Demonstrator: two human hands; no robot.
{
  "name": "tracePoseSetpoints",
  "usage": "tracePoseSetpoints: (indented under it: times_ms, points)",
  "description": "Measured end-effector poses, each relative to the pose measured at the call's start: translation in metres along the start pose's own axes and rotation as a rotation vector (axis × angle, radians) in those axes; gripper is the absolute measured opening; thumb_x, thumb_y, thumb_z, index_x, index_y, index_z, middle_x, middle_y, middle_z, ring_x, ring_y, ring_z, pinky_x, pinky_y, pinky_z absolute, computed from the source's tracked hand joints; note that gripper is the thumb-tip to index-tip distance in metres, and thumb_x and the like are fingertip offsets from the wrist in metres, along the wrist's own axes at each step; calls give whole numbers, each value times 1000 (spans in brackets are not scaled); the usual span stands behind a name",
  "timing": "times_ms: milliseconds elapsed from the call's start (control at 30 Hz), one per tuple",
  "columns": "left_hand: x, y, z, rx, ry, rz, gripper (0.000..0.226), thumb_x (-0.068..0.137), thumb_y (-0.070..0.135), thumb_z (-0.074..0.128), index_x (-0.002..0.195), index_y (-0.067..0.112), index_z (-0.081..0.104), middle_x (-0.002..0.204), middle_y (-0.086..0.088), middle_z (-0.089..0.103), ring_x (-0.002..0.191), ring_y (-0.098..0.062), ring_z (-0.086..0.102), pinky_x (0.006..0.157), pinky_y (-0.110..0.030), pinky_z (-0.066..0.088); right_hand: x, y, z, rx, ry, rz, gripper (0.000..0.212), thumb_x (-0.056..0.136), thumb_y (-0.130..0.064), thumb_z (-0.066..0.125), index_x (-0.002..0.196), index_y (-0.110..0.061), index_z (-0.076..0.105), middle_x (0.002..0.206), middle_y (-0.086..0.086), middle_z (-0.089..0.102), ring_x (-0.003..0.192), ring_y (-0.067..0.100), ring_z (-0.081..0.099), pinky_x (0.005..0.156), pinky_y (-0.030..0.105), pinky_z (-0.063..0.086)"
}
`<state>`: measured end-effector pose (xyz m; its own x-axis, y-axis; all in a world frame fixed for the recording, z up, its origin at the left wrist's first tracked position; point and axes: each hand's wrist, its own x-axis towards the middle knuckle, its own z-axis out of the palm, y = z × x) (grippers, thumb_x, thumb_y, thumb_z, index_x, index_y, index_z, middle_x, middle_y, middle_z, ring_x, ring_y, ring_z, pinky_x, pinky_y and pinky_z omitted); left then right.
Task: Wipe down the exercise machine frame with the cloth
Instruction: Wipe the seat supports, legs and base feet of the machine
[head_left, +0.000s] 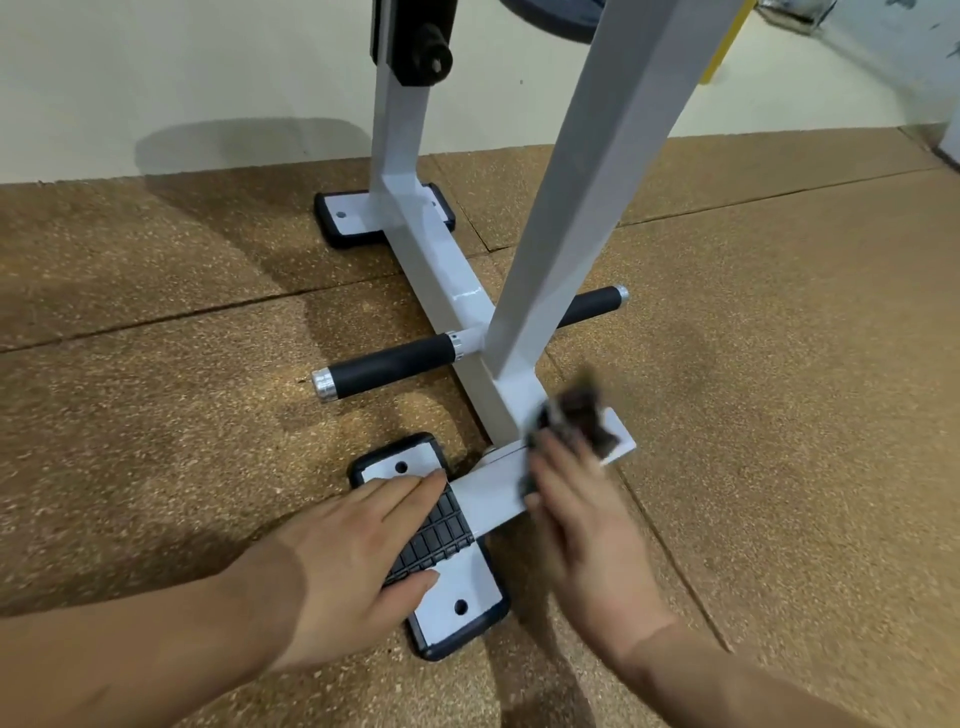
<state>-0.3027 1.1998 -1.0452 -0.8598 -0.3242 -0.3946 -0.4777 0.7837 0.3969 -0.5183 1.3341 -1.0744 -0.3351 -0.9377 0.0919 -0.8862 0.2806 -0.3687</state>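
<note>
The white exercise machine frame (441, 270) lies along the floor, with a slanted white post (587, 182) rising from its near end. A dark cloth (574, 421), blurred by motion, is held by my right hand (587, 530) against the base of the post and the near cross plate (496, 493). My left hand (358, 551) rests flat with straight fingers on the black ribbed tread (444, 535) of the near foot plate (457, 597).
Two black foam-covered pegs (387, 366) (595, 304) stick out on either side of the floor beam. A far foot plate (345, 213) sits by the cream wall. Brown speckled rubber floor (779, 338) lies all around. A black knob (431, 60) is on the rear upright.
</note>
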Motion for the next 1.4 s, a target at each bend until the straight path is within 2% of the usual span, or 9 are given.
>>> tracePoseSetpoints:
  times_ms: [133,333,567,800,867,1033,1200,1333,1400]
  points:
    - [1,-2,2,-20,-2,-1,81,101,68,22,155,37,-29,166,22,-11,150,3,-2,119,-23,4,4,13,-1,-24,-74,-139,52,107,-28,48,158,-32,38,165,-20,31,157,7,17,126,43,23]
    - [0,-3,2,-1,18,14,80,102,67,22,157,34,-27,167,20,-11,153,0,-1,117,-21,2,26,29,-19,-2,-29,306,56,109,-46,30,162,-34,18,168,-23,2,158,6,-10,131,40,5]
    - [0,-2,1,-28,16,13,80,102,67,23,156,35,-27,167,21,-10,152,0,0,115,-19,2,-12,-18,7,-30,-125,-166,53,111,-40,33,162,-26,32,168,-14,25,159,12,11,129,39,15]
    - [0,-4,2,-14,4,19,81,102,67,23,156,34,-29,167,19,-11,154,-3,-2,119,-23,4,21,26,-10,-45,-65,309,60,108,-49,17,164,-29,11,172,-14,-3,157,8,-19,130,44,0]
    - [0,-2,1,-12,7,19,81,103,66,23,156,34,-29,167,18,-10,154,-3,-1,120,-24,5,8,-5,1,-72,-110,206,56,111,-47,14,164,-29,8,171,-15,-6,155,9,-26,129,42,-3]
    - [1,-2,2,-13,5,17,80,103,66,22,155,35,-30,167,18,-12,154,-3,-3,119,-23,2,28,-9,-6,-75,-176,28,60,107,-52,16,161,-29,28,165,-12,27,156,9,6,128,33,0]
    - [0,-2,1,-18,7,9,80,103,66,23,155,35,-30,167,20,-12,154,-3,-3,120,-24,1,64,-15,-11,-136,-211,21,79,99,-56,-3,164,-16,20,173,1,7,159,13,-4,126,27,-8]
    - [1,-4,2,-21,9,20,80,102,66,23,156,35,-28,167,19,-10,154,-3,-1,121,-24,5,38,-28,-13,-217,-229,-183,68,108,-48,8,161,-12,30,169,4,25,159,17,7,130,37,4]
    - [1,-5,3,-18,4,16,80,103,66,23,156,34,-27,167,19,-10,154,-4,-1,120,-23,3,50,-9,-18,-224,-300,-131,66,108,-50,4,165,-19,14,172,0,17,159,15,5,130,35,2]
